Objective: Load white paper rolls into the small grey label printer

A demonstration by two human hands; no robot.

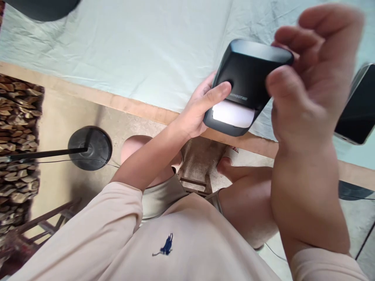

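Got my left hand (200, 107) clamped on the black device (249, 74) upper right of centre, right hand (316, 78) blurry at its corner (can't tell if gripping), so I'm probably mid-positioning and next needs that left hold steady.

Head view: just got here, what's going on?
A person holds a black handheld device near the edge of a table covered with a pale cloth. The left hand grips its left side, thumb on the face beside a white strip. The right hand is at its upper right corner, blurred, so its exact contact is unclear. A dark-screened phone lies on the cloth to the right.
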